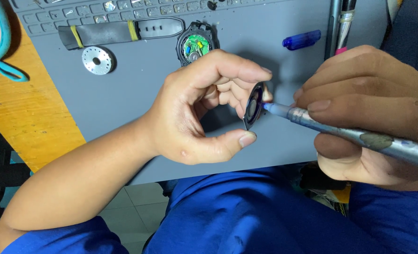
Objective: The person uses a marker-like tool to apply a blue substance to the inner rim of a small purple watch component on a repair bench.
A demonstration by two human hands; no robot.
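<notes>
Because your left hand pinches the small round watch part by its rim, thumb below and fingertips above, its flat face is left uncovered and turned toward the tool. You hold the part on edge, raised above the grey work mat in front of your body, so the face can be reached from the side without pressing on anything beneath it.

Your right hand is closed around a silver pen-shaped tool in a writing grip. The fingers sit close to the working end, which gives fine control. The bluish tip meets the face of the part or stands just off it; the view does not settle which.

Note the items set back on the mat, well apart from both hands:
- an opened watch case showing a green circuit board, directly beyond your left knuckles;
- a black strap with yellow bands, lying flat to its left;
- a silver round disc with a centre hole, below the strap;
- a blue translucent cap, near two upright tool handles.

An orange wooden table carries the mat.
</notes>
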